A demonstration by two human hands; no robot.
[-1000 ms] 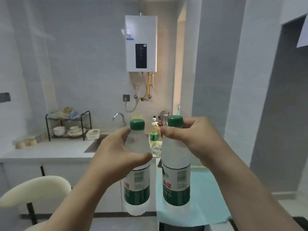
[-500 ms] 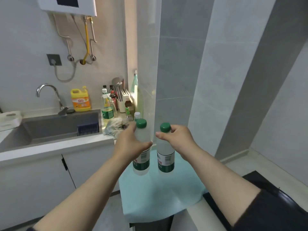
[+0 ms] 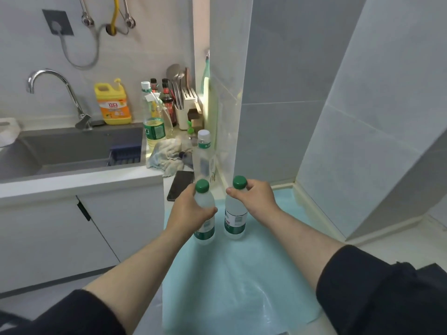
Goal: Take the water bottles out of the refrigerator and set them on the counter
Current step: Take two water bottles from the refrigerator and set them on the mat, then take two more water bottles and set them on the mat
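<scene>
- Two green-capped water bottles upright on the pale blue mat (image 3: 242,274) covering the table, side by side with a small gap between them
- Left hand (image 3: 188,211) wrapped around the shoulder of the left bottle (image 3: 205,228), thumb across its front, fingers closed on it
- Right hand (image 3: 256,198) gripping the neck of the right bottle (image 3: 235,221) just under its green cap (image 3: 239,182), thumb and fingers pinched around it
- Both bottle bases apparently touching the mat; contact not fully certain from this angle
- Third bottle with a white cap (image 3: 204,153) standing behind the mat, against the tiled wall corner
- Dark phone (image 3: 180,184) lying flat just behind the mat's left rear corner, beside the white-capped bottle
- Crumpled cloth (image 3: 164,153) further behind the mat, next to the phone
- Grey sink (image 3: 72,151) well to the left of the mat, chrome faucet (image 3: 55,93) at its back edge
- Yellow detergent jug (image 3: 113,103) beside the faucet, a cluster of sauce bottles and a utensil holder (image 3: 186,107) farther back from the mat
- Black sleeves on both forearms at the bottom edge
</scene>
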